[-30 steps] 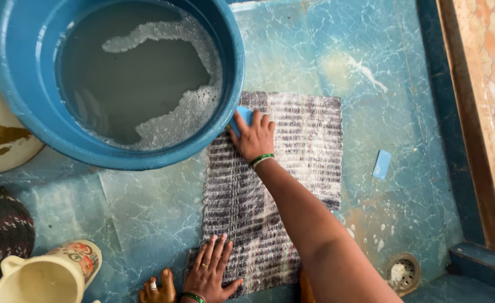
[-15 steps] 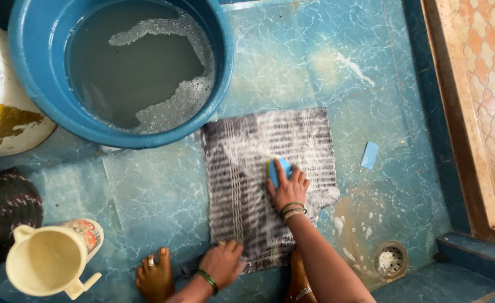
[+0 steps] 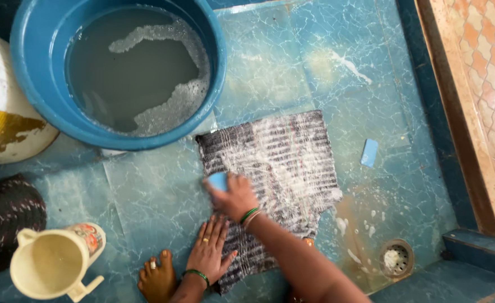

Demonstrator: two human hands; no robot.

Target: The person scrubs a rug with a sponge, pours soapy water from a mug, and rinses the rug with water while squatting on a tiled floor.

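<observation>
Wet blue marbled floor [image 3: 292,73], soapy in patches.
Right hand [image 3: 235,196]: fingers curled tight around a blue scrubbing block [image 3: 217,180], pressing it on the left part of a striped dark cloth [image 3: 281,168].
Left hand [image 3: 208,251]: fingers spread flat, holding nothing, pinning the cloth's near edge.
Cloth: lying flat on the floor, lathered, just beside a blue tub [image 3: 34,84] of grey sudsy water.
Cream jug [image 3: 54,264], lower left.
Blue soap bar [image 3: 369,152], right of the cloth.
Floor drain [image 3: 396,258], lower right.

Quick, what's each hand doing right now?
Left hand: open, flat on the striped cloth.
Right hand: closed around a blue scrubber.
</observation>
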